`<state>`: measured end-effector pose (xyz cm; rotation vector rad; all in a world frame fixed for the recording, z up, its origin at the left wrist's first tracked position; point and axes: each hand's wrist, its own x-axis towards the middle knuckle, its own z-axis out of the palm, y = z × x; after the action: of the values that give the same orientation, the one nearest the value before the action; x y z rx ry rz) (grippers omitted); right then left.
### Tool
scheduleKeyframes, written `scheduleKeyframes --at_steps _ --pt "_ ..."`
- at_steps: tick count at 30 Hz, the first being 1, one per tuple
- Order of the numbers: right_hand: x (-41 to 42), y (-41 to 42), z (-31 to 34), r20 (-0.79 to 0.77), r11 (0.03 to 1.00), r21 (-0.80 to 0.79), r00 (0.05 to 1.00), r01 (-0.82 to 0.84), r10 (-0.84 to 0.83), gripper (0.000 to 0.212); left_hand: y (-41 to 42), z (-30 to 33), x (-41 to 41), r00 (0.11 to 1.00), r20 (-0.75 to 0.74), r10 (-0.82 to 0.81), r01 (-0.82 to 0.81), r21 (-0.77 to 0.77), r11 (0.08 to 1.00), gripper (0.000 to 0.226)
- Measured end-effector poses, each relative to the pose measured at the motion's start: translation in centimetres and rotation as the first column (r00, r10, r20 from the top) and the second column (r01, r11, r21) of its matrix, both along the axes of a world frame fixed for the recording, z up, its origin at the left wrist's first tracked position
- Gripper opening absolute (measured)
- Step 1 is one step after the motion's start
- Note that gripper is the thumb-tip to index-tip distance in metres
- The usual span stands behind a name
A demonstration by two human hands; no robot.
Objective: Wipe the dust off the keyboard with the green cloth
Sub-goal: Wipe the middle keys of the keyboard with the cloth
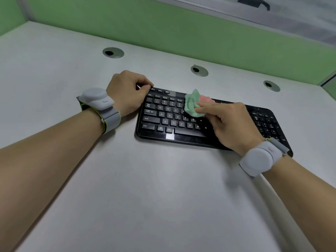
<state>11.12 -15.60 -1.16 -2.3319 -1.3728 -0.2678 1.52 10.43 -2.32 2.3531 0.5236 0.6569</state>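
A black keyboard [171, 122] lies across the middle of the grey desk [145, 188]. A crumpled green cloth [192, 104] with a pink patch rests on the upper middle keys. My right hand [231, 124] lies over the keyboard's middle, and its fingers press and pinch the cloth against the keys. My left hand [129, 93] is curled at the keyboard's top left corner, its fingertips on that corner's edge. The keys under my right hand are hidden. Both wrists carry grey bands.
Three round cable holes [113, 52] [199, 70] [271, 86] sit in the desk behind the keyboard. A green partition wall [181, 30] closes the back and left. Bare desk surface stretches in front of the keyboard.
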Motion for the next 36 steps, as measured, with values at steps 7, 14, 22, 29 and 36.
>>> scheduleKeyframes --at_steps 7,14,22,29,36 --pt "-1.6 2.3 0.3 -0.022 1.000 0.001 1.000 -0.022 0.022 0.030 0.0 0.1 0.0 1.000 -0.005 0.003 -0.003 -0.007 1.000 0.020" --pt "-5.2 7.1 0.0 -0.045 0.977 0.046 0.976 -0.209 0.211 0.033 0.2 0.0 -0.1 1.000 -0.005 -0.031 0.030 -0.027 0.999 0.019" --pt "-5.6 5.3 -0.7 0.065 0.941 -0.010 0.938 -0.340 0.339 0.044 0.2 -0.1 -0.1 1.000 0.013 -0.021 0.021 0.008 1.000 0.020" --pt "-4.5 0.7 -0.8 0.123 0.967 0.006 0.960 -0.256 0.253 0.055 0.3 -0.3 0.0 1.000 0.012 -0.017 0.017 0.033 0.999 0.020" --pt "-3.9 -0.1 -1.0 0.090 0.989 0.106 0.991 -0.106 0.097 0.044 -1.7 0.3 -0.5 0.984 0.019 -0.179 0.172 0.196 0.965 0.028"
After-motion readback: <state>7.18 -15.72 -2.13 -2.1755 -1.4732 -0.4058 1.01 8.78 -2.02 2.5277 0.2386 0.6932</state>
